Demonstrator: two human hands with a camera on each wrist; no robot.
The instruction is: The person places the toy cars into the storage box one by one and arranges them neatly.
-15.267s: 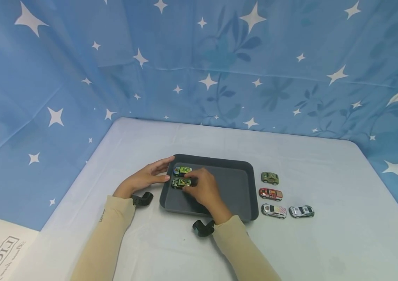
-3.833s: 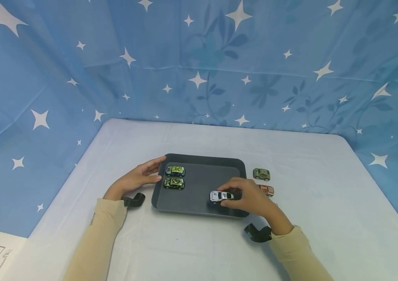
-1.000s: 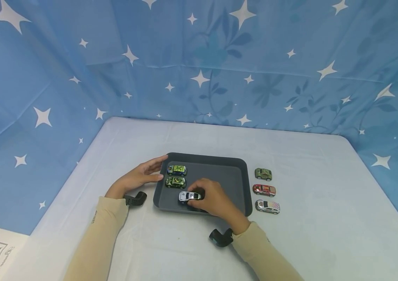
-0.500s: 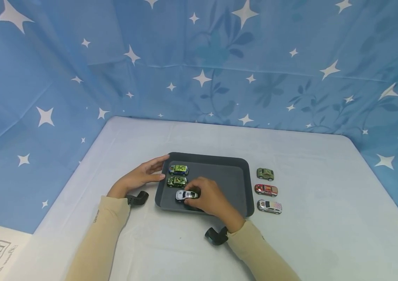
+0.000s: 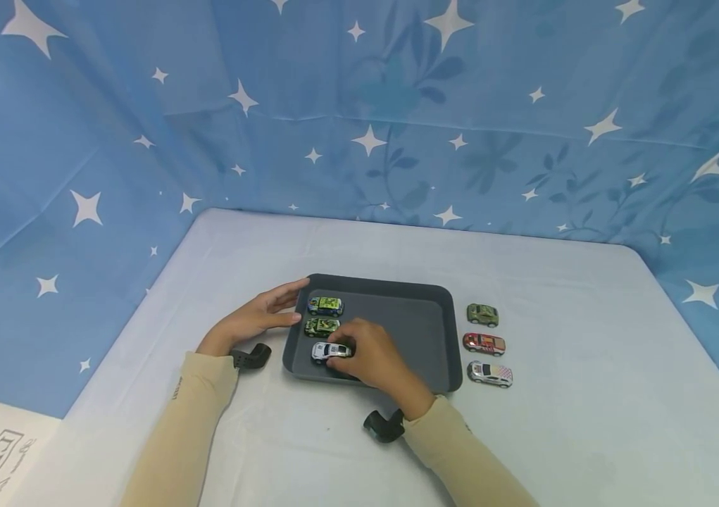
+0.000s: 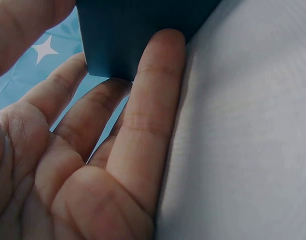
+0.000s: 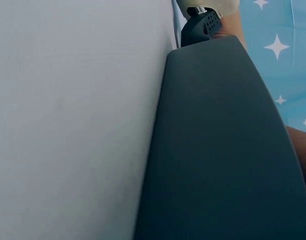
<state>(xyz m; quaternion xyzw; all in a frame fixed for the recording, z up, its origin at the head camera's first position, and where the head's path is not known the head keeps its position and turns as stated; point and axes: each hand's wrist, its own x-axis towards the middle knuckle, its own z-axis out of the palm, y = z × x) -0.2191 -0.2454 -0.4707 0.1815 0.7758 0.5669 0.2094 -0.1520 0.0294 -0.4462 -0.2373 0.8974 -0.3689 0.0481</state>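
My right hand (image 5: 374,352) pinches a silver-white toy car (image 5: 323,351) between thumb and fingertips, low inside the dark grey tray (image 5: 397,320). This car sits at the near left of the tray. Just behind it stands a green-and-black camouflage toy car (image 5: 321,327), and farther back a yellow-and-blue toy car (image 5: 325,305). All three point left in a column. At the tray's left side, my left hand (image 5: 251,318) rests with spread, extended fingers touching the wall. The left wrist view shows those fingers (image 6: 150,100) against the tray's outer side (image 6: 138,45).
Right of the tray, three toy cars stand in a column on the white-covered table (image 5: 562,317): an olive camouflage one (image 5: 482,315), a red one (image 5: 484,343) and a white patterned one (image 5: 491,374). A blue star-printed curtain (image 5: 359,91) hangs behind.
The right hand has let go of the green-and-black car, taken the silver-white car from the table's right side and carried it leftward into the tray. The left hand has stayed at the tray.
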